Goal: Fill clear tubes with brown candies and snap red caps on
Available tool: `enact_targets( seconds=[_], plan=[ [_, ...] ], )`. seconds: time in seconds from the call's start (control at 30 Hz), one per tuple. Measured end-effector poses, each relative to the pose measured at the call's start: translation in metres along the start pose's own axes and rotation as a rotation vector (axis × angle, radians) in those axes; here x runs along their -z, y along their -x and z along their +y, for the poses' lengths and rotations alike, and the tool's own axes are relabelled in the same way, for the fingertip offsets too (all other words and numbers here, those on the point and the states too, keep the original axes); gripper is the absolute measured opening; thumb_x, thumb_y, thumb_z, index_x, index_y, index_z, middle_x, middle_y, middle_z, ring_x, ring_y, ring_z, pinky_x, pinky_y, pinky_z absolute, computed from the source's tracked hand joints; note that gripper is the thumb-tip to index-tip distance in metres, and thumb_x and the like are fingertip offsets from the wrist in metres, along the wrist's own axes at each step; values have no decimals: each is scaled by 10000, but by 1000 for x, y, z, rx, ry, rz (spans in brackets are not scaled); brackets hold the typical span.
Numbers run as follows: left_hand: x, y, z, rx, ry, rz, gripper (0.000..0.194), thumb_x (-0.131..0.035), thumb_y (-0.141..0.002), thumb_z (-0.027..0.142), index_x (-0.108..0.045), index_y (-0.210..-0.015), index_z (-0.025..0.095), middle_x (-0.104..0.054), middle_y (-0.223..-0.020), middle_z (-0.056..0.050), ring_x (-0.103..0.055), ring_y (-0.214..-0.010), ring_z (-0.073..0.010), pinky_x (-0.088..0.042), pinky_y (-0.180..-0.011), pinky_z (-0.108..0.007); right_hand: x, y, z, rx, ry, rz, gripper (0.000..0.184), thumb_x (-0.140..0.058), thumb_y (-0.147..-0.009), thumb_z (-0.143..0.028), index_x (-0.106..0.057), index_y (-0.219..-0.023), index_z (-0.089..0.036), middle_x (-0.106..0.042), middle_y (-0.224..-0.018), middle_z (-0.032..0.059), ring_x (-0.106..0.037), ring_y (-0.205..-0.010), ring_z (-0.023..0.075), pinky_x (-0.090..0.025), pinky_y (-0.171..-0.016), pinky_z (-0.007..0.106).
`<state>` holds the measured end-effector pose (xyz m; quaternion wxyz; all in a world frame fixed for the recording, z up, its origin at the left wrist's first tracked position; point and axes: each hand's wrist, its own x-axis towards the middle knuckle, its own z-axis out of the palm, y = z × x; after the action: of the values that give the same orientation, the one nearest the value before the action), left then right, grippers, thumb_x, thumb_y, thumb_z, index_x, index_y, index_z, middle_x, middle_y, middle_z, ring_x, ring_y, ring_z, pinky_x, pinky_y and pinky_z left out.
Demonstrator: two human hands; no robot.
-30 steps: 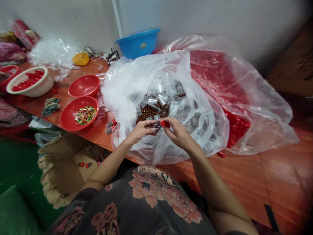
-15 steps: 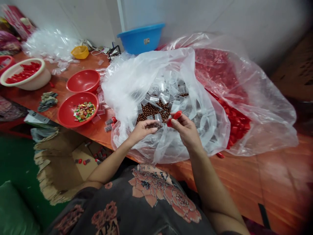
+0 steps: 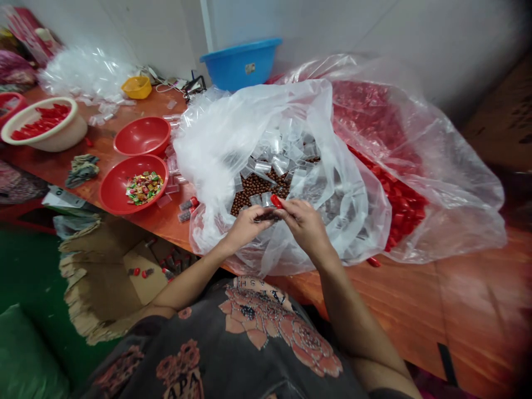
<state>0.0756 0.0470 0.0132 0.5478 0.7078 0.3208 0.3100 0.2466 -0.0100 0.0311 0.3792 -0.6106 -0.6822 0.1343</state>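
Observation:
My left hand [image 3: 246, 227] is closed around a small clear plastic container [image 3: 266, 214] with brown balls inside, mostly covered by the fingers. My right hand [image 3: 304, 223] pinches a red plastic cap [image 3: 276, 201] against the container's right end. Whether the cap is seated on it, I cannot tell. Both hands are together over the front of a large clear plastic bag [image 3: 216, 160]. Brown balls [image 3: 249, 190] and many loose clear containers [image 3: 280, 163] lie in the bag.
Another plastic bag of red caps [image 3: 403, 213] lies on the right. To the left are a red bowl of wrapped sweets [image 3: 112, 185], another red bowl [image 3: 141, 136], and filled capped containers [image 3: 188, 208]. A cardboard box [image 3: 87, 277] sits below the table edge; a blue basin [image 3: 241, 66] stands behind.
My right hand has moved left and brought the red cap up to the container. My left hand has barely shifted and keeps its hold.

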Motion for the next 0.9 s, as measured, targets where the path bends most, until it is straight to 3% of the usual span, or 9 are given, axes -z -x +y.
enact_targets(
  seconds=[0.1, 0.2, 0.33, 0.43, 0.6, 0.73, 0.8, 0.9],
  plan=[
    [-1, 0, -1, 12, 42, 12, 283, -701, -762, 184, -739, -1043, 172, -705, -1071, -82, -648, -1012, -206, -477, -939, -342, -1, 1, 3, 102, 117, -47, 397, -479, -950, -352, -571, -1324, -255, -644, -984, 89, -563, -889, 212, -470, -800, 381],
    [-1, 0, -3, 44, 108, 72, 282, -716, -741, 185, -741, -1022, 159, -711, -1027, -80, -655, -970, -205, -497, -909, -341, -7, 5, 4, 158, 118, -83, 618, -532, -922, -342, -330, -1496, -234, -604, -1093, 118, -568, -981, 232, -502, -833, 408],
    [0, 0, -3, 115, 223, 145, 300, -744, -720, 216, -733, -1009, 133, -715, -983, -76, -660, -929, -200, -503, -912, -354, -22, 12, 2, 186, 140, -13, 865, -622, -869, -336, -103, -1550, -214, -487, -1371, 171, -495, -1245, 286, -469, -995, 482],
    [-1, 1, -2, 154, 307, 164, 324, -768, -685, 207, -730, -998, 131, -720, -994, -75, -664, -933, -198, -502, -932, -360, -31, 13, 3, 245, 180, 55, 818, -614, -870, -322, -152, -1530, -183, -466, -1406, 193, -465, -1305, 300, -449, -1034, 503],
    [-4, 5, -1, 207, 436, 168, 368, -821, -630, 243, -717, -964, 130, -727, -963, -65, -677, -884, -182, -510, -921, -359, -32, 11, 13, 327, 201, 76, 673, -596, -853, -335, -343, -1443, -130, -585, -1267, 191, -580, -1139, 291, -511, -932, 475],
    [-8, 7, 1, 277, 582, 141, 439, -854, -615, 356, -683, -959, 144, -725, -942, -49, -673, -854, -158, -523, -858, -308, -26, 12, 17, 357, 226, 56, 618, -594, -838, -329, -407, -1394, -135, -623, -1213, 175, -600, -1098, 275, -507, -900, 447],
    [-9, 6, 3, 344, 687, 124, 479, -759, -702, 539, -668, -970, 153, -723, -917, -57, -677, -843, -164, -537, -791, -289, -23, 13, 16, 366, 223, 18, 627, -618, -829, -362, -417, -1385, -153, -638, -1191, 157, -600, -1091, 268, -485, -907, 444],
    [-9, 2, 6, 452, 796, 55, 643, -489, -801, 747, -671, -957, 151, -721, -852, -88, -691, -841, -197, -547, -702, -283, -22, 14, 10, 367, 255, 7, 640, -658, -803, -387, -428, -1360, -170, -641, -1175, 141, -584, -1098, 267, -434, -953, 453]
  ],
)
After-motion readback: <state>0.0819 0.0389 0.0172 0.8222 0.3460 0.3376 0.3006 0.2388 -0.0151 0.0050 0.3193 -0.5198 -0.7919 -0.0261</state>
